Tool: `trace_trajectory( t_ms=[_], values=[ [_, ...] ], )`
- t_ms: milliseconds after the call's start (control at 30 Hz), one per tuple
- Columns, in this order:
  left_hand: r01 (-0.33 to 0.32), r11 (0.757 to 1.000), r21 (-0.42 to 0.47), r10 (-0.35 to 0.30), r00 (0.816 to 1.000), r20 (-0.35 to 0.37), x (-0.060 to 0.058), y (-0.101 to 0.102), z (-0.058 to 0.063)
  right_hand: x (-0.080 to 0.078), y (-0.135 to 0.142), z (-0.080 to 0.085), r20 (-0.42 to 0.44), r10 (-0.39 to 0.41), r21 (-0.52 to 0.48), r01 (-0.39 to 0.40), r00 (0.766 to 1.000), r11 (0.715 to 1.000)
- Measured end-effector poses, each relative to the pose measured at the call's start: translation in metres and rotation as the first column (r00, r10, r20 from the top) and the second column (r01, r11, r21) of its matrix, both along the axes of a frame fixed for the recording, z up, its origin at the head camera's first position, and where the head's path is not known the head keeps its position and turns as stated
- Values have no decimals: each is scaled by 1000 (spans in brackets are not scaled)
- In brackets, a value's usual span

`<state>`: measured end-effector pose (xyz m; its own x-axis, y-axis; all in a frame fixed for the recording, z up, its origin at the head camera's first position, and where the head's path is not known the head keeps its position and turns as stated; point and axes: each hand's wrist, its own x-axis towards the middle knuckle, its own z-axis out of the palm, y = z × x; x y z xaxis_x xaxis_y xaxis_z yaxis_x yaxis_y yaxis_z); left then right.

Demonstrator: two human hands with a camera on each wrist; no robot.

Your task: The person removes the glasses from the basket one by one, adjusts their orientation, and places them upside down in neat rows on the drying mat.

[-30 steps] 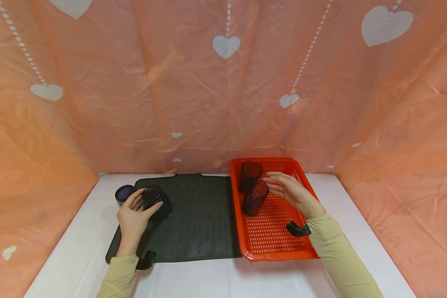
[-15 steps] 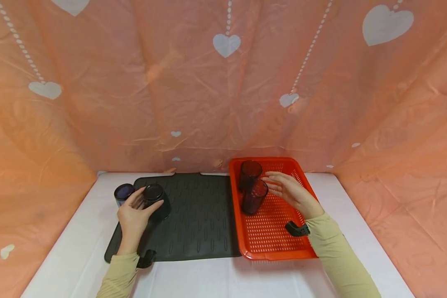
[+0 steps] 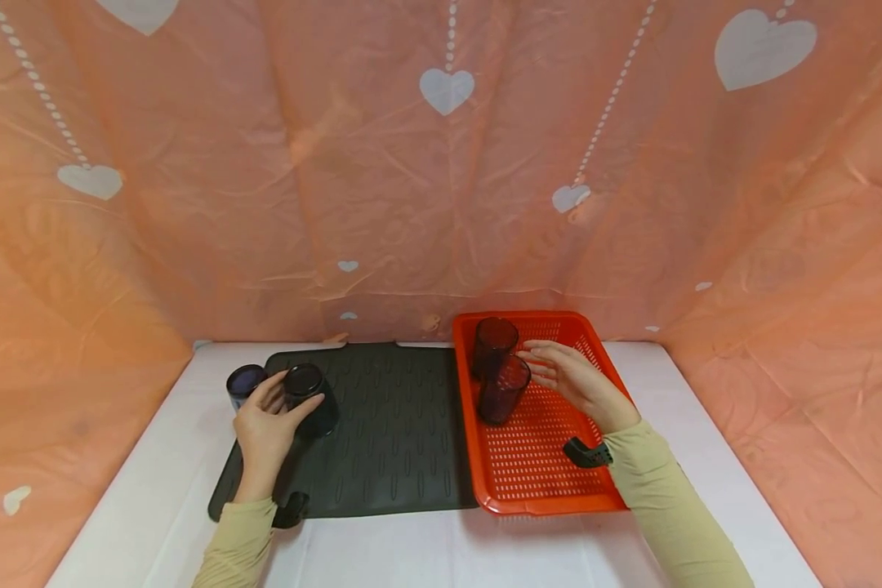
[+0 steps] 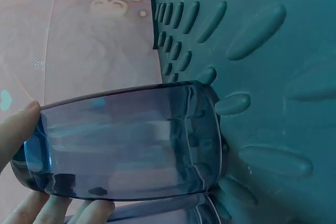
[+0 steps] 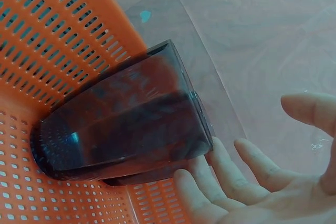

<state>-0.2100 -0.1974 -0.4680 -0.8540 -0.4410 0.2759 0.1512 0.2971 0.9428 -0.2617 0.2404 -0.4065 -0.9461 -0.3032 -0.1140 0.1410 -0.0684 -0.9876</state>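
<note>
My left hand (image 3: pixel 265 425) holds a dark bluish drinking glass (image 3: pixel 318 418) between thumb and fingers near its upper end. This glass stands on the dark ribbed drying mat (image 3: pixel 397 441), narrower end up. Just left of it is another blue-purple glass (image 3: pixel 246 380), partly hidden by my fingers. My right hand (image 3: pixel 576 382) hovers over the red basket (image 3: pixel 544 495), fingers loosely extended and thumb apart. Its fingertips are beside the rim of a dark purple glass (image 5: pixel 126 119); whether they touch it is unclear. Behind the nearer basket glass (image 3: pixel 503 390) stands another purple glass (image 3: pixel 496 336).
A white table (image 3: pixel 382 547) lies beneath the mat and basket. The basket's left side adjoins the mat's right edge. An orange curtain (image 3: pixel 382 204) with white hearts encloses the back and sides. A black strap (image 3: pixel 586 452) circles my right wrist.
</note>
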Motion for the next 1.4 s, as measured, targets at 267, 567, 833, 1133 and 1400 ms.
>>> trace_trajectory(
  t_ms=[267,567,833,1133,1400],
  values=[
    [-75,996,-54,74,997,-19,-1,2,-3,0,-4,0,-2,3,13,-3,1000,1000],
    [-98,994,-54,95,993,-71,1,7,-6,0,-7,1,6,-10,25,10,1000,1000],
    [-1,1000,-6,1,1000,-29,5,2,-4,0,-8,0,-7,-6,22,6,1000,1000],
    [97,995,-12,-96,993,73,9,-11,0,2,-9,1,-25,12,27,-11,1000,1000],
    [105,994,-8,-103,989,106,10,-13,2,1,-8,0,-67,53,61,-49,996,997]
  ],
)
